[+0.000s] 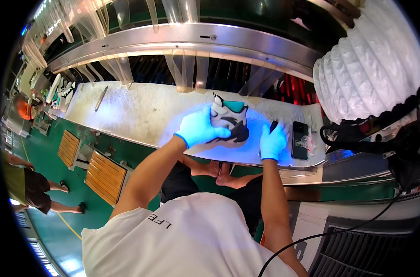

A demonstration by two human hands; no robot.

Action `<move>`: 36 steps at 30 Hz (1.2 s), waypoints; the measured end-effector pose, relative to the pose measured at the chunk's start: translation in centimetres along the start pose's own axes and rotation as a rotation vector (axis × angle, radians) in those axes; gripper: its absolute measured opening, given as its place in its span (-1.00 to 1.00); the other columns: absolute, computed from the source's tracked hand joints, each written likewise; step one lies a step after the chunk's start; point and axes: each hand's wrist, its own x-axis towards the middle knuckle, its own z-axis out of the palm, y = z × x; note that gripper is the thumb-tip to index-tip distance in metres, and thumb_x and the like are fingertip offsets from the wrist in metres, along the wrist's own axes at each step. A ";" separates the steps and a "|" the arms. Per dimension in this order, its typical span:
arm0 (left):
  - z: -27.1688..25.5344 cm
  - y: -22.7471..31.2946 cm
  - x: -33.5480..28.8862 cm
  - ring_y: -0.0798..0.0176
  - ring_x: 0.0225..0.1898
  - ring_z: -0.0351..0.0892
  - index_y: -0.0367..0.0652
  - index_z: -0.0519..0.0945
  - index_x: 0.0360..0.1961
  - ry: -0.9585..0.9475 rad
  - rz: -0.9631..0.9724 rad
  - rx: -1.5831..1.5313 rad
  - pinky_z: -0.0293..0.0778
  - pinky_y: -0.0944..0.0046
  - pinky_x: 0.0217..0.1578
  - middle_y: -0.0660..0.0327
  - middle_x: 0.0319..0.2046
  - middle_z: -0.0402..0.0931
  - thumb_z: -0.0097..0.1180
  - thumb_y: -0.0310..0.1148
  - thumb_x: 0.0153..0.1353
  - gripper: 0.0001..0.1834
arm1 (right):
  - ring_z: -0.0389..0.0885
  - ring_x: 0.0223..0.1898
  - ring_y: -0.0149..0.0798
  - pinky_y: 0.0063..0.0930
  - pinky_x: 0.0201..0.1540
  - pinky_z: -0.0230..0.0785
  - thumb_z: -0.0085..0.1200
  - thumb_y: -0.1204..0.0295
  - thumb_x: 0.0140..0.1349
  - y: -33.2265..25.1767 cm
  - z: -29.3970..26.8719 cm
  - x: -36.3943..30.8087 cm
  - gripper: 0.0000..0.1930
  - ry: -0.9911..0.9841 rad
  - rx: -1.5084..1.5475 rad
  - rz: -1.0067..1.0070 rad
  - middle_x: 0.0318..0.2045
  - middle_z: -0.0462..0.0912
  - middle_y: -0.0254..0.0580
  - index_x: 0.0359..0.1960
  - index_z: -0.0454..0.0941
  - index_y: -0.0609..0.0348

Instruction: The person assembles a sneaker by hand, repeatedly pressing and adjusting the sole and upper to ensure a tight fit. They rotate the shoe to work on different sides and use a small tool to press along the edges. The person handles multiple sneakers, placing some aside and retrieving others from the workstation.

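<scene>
A grey, white and black sneaker with a teal lining rests on the pale workbench, in front of me. My left hand, in a glove lit blue, grips its left side with the thumb across it. To the right of the shoe, my gloved right hand is closed around a small black object. Only its dark tip sticks out above the fingers, so its kind is hidden. A gap separates this hand from the shoe. Right beside it lies a black phone.
Behind the bench runs a metal rail with clear plastic strips hanging below. A white ribbed duct bulges over the right end. A thin blade-like tool and several shoes lie leftward. Slatted stools and another person are left.
</scene>
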 end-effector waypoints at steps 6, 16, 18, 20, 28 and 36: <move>-1.0 0.4 1.1 -0.27 0.15 0.79 -0.26 0.52 0.41 0.024 0.128 0.178 0.68 -0.11 0.18 -0.16 0.14 0.75 0.56 0.34 0.00 0.12 | 0.74 0.18 0.22 0.04 0.29 0.57 0.45 0.38 0.25 -0.6 -1.5 -1.8 -0.04 -0.172 0.325 0.049 0.21 0.72 0.25 0.66 0.22 0.27; -0.1 -1.3 1.6 -0.19 0.15 0.79 -0.02 0.57 0.49 0.024 0.172 0.289 0.69 -0.10 0.19 -0.04 0.18 0.77 0.56 0.10 -0.05 0.02 | 0.77 -0.27 -0.33 -0.30 -0.10 0.64 0.41 0.19 0.45 -1.5 -4.0 -7.8 -0.65 -0.454 0.758 -0.082 -0.25 0.87 -0.12 0.02 0.80 0.25; -1.4 -0.2 1.6 -0.16 0.21 0.79 0.00 0.56 0.55 -0.060 0.083 0.278 0.67 -0.04 0.27 -0.03 0.24 0.77 0.60 0.11 -0.07 0.10 | 0.80 -0.30 -0.21 -0.24 -0.15 0.65 0.41 0.17 0.45 -1.9 -3.5 -7.0 -0.66 -0.441 0.749 -0.101 -0.28 0.87 -0.05 -0.03 0.81 0.22; -1.9 -0.2 1.8 -0.16 0.18 0.81 0.01 0.58 0.54 -0.103 0.029 0.156 0.68 -0.03 0.26 -0.03 0.22 0.79 0.62 0.10 -0.10 0.10 | 0.89 -0.27 0.01 -0.13 -0.17 0.68 0.40 0.15 0.45 -2.4 -3.4 -6.1 -0.67 -0.455 0.762 -0.097 -0.26 0.88 0.06 -0.04 0.81 0.18; -1.7 -0.9 2.6 -0.14 0.10 0.86 0.01 0.61 0.52 -0.069 0.009 0.176 0.72 0.01 0.20 -0.02 0.16 0.82 0.64 0.09 -0.15 0.11 | 0.87 -0.27 0.06 -0.09 -0.17 0.66 0.37 0.13 0.47 -3.4 -2.8 -5.0 -0.66 -0.471 0.827 -0.094 -0.28 0.86 0.08 -0.07 0.79 0.20; -1.6 -1.3 2.4 -0.16 0.08 0.86 0.01 0.64 0.48 -0.026 0.053 0.188 0.73 0.01 0.18 -0.03 0.13 0.83 0.65 0.09 -0.16 0.08 | 0.85 -0.22 0.15 -0.03 -0.12 0.65 0.34 0.13 0.45 -3.0 -2.5 -4.0 -0.63 -0.605 0.703 -0.144 -0.22 0.84 0.17 -0.02 0.79 0.24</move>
